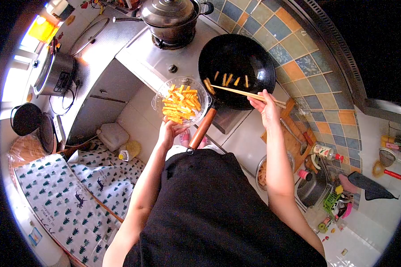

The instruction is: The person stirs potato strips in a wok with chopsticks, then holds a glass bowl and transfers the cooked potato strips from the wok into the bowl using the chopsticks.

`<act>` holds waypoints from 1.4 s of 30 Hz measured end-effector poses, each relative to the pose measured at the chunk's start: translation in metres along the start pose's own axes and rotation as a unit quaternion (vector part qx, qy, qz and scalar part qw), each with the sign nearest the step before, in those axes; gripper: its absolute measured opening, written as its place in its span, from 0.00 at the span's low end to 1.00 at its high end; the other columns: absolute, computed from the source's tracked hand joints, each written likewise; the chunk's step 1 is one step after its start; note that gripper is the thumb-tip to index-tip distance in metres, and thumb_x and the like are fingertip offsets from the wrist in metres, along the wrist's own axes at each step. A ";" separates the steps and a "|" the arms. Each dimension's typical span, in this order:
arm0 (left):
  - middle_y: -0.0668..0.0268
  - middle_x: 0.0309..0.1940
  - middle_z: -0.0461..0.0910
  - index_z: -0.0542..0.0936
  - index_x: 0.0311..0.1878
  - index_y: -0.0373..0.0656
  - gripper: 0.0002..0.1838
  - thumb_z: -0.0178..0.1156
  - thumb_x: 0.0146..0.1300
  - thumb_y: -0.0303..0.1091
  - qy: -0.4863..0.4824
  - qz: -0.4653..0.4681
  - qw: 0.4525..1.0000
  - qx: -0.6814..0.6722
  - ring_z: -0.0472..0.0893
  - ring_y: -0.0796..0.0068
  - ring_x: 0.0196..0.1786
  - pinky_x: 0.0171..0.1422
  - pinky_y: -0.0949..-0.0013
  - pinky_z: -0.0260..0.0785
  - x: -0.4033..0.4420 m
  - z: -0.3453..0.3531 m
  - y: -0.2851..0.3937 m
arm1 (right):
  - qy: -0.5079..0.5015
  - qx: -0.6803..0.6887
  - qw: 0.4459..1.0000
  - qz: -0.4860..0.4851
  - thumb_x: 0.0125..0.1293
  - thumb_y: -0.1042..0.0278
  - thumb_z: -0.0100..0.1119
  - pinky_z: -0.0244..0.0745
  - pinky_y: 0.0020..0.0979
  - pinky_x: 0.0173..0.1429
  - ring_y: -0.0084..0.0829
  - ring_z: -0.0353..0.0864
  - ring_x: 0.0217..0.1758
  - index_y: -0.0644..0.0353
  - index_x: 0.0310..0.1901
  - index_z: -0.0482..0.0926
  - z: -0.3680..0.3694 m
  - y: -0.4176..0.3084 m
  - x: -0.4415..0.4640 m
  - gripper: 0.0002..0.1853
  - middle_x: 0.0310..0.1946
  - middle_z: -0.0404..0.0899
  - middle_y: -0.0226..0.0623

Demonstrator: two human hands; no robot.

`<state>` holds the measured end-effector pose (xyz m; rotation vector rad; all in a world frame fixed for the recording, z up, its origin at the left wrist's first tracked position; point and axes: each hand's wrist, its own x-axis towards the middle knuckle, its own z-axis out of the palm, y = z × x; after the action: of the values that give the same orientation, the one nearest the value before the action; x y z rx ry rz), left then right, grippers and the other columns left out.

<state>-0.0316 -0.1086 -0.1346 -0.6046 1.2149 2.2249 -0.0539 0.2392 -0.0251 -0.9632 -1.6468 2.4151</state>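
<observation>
My left hand grips the near edge of a clear glass bowl heaped with yellow strips that look like potato fries. The bowl is just left of a black wok, by its rim. In my right hand is a pair of wooden chopsticks, reaching left across the wok. Their tips are at a fry by the wok's left side; whether they pinch it I cannot tell. Several more fries lie apart inside the wok. Its wooden handle points toward my body.
A lidded metal pot sits on the back burner. At right are a wooden cutting board, a metal bowl of food and a sink. An electric cooker stands at left, above a patterned cloth.
</observation>
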 end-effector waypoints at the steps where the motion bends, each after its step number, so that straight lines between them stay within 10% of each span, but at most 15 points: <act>1: 0.56 0.53 0.73 0.59 0.64 0.47 0.27 0.43 0.58 0.27 0.003 -0.003 1.000 -0.004 0.81 0.53 0.45 0.47 0.63 0.77 0.002 -0.002 -0.001 | 0.001 -0.001 1.000 0.000 0.67 0.57 0.55 0.84 0.32 0.40 0.43 0.84 0.38 0.66 0.40 0.70 0.000 0.000 0.000 0.17 0.37 0.79 0.52; 42: 0.55 0.55 0.73 0.57 0.65 0.49 0.27 0.42 0.61 0.30 0.019 -0.011 1.000 0.010 0.81 0.52 0.47 0.48 0.62 0.77 0.004 0.004 0.001 | -0.044 -0.020 0.998 -0.045 0.69 0.58 0.51 0.83 0.30 0.37 0.42 0.85 0.36 0.62 0.38 0.70 0.031 -0.028 -0.042 0.14 0.35 0.80 0.47</act>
<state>-0.0358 -0.1047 -0.1339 -0.6513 1.2418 2.1899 -0.0440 0.2092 0.0252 -0.7805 -1.7337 2.4074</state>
